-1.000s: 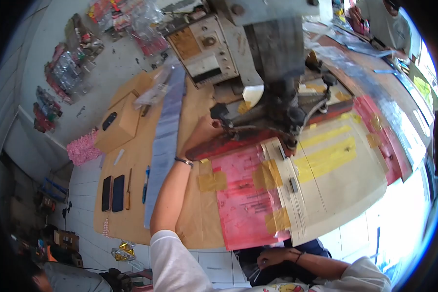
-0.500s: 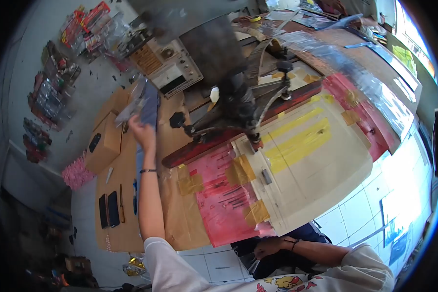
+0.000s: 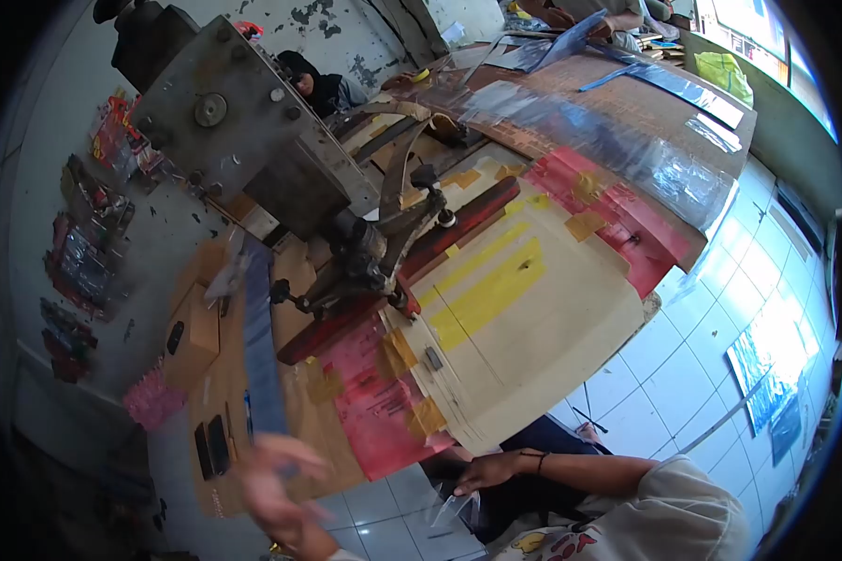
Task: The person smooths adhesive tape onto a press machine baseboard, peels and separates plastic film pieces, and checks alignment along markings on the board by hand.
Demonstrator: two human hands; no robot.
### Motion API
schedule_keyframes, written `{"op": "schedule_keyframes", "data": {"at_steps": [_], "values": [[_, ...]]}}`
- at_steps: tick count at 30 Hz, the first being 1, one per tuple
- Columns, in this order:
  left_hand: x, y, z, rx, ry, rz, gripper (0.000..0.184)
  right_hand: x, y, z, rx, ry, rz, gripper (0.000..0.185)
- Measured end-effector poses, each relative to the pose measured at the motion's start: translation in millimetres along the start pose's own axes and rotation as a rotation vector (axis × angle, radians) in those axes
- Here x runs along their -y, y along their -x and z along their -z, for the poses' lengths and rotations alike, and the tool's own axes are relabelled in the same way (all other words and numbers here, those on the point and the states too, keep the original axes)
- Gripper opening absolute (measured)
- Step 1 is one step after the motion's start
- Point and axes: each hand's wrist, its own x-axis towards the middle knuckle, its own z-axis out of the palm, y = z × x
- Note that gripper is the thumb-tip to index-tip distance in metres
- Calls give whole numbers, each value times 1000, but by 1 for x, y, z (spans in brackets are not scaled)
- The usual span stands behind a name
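- At the near edge of a worktable, a person's right hand (image 3: 491,470) grips clear plastic (image 3: 454,510), fingers closed together on it, just beyond the near edge of a taped red sheet (image 3: 374,411).
- The left hand (image 3: 273,491), blurred, hangs at the table's near left edge; its fingers look spread apart, and whether anything lies in them cannot be told.
- Nearest that hand are two dark phones (image 3: 217,447), side by side, and a blue pen (image 3: 248,411) on the left of the table.
- Farther off, a heavy machine (image 3: 253,122) carries a long red bar (image 3: 332,338) across the far side of a beige board (image 3: 533,346) marked with yellow tape (image 3: 491,294).
- A small dark block (image 3: 432,359) sits near the board's left side, close to the red sheet.
- Thin plastic like this probably handles best by its edges, under light pressure, so that it neither creases nor sticks to another layer.
- Prudence would keep fingertips out from under the red bar and the plastic from snagging on the tape.
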Motion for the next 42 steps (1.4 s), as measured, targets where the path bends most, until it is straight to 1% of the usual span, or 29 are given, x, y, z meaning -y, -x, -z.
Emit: {"op": "schedule_keyframes", "data": {"at_steps": [1, 2, 4, 5, 6, 7, 9, 10, 11, 13, 14, 16, 18, 19, 20, 21, 23, 24, 25, 27, 28, 31, 33, 34, 35, 36, 37, 39, 42], "values": [[-12, 6, -39, 159, 308, -1, 125, 9, 9, 9, 12, 23, 16, 63], [-19, 5, -62, 354, 190, -57, 143, 16, 19, 15, 34, -2, 44, 52], [-23, 61, -121, 147, 469, 243, 150, 11, 43, 12, -15, -73, 93, 47], [-22, 88, -151, 11, 449, 368, 152, 11, 51, 13, -50, -105, 120, 44], [-22, 113, -181, -129, 428, 496, 153, 34, 69, 24, -118, -100, 226, 34], [-28, 126, -205, -274, 406, 624, 154, 44, 78, 23, -173, -144, 254, 32], [-45, 143, -246, -188, 543, 824, 159, 58, 97, 25, -262, -223, 297, 28], [-51, 142, -260, -129, 727, 820, 157, 69, 103, 25, -383, -245, 361, 24], [-58, 141, -266, -66, 743, 813, 151, 84, 112, 28, -405, -281, 315, 23], [-61, 113, -260, 139, 628, 793, 133, 117, 124, 42, -456, -360, 233, 23], [-60, 112, -266, 142, 590, 830, 121, 125, 126, 47, -526, -252, 300, 20], [-49, 115, -278, 169, 516, 899, 99, 135, 133, 49, -710, -245, 326, 17], [-31, 107, -284, 183, 396, 715, 81, 141, 139, 57, -926, -173, 406, 13], [-26, 89, -280, 190, 334, 621, 74, 147, 149, 58, -988, -260, 343, 15], [-35, 71, -279, 69, 429, 702, 67, 152, 152, 64, -1147, -230, 413, 22], [-36, 52, -278, 15, 329, 652, 66, 157, 155, 73, -1306, -199, 482, 28], [-37, 30, -280, -82, 132, 553, 65, 165, 166, 86, -1542, -189, 505, 37], [-38, 26, -286, -122, 103, 573, 63, 170, 174, 92, -1645, -187, 480, 36], [-38, 19, -291, -163, 8, 523, 63, 176, 181, 98, -1748, -184, 452, 35], [-42, 4, -302, -251, -177, 420, 62, 191, 186, 115, -1904, -230, 579, 31], [-46, 0, -308, -286, -166, 383, 61, 197, 188, 123, -1981, -238, 640, 30], [-44, 10, -327, -303, -156, 365, 59, 208, 198, 133, -2100, -159, 781, 24], [-39, 16, -329, -286, -131, 349, 56, 201, 215, 134, -2131, -191, 902, 20], [-37, 18, -327, -264, -133, 354, 54, 198, 224, 131, -2181, -239, 913, 20], [-35, 21, -324, -242, -136, 360, 53, 191, 236, 129, -2072, -237, 1069, 23], [-33, 25, -322, -215, -118, 399, 50, 192, 244, 129, -2016, -184, 1144, 24], [-32, 30, -320, -190, -99, 438, 48, 190, 261, 128, -1907, -170, 1213, 25], [-27, 38, -316, -150, -84, 481, 41, 184, 299, 126, -1634, -191, 1326, 29], [-16, 46, -310, -107, -91, 476, 33, 211, 319, 122, -2027, 60, 1180, 32]]}}
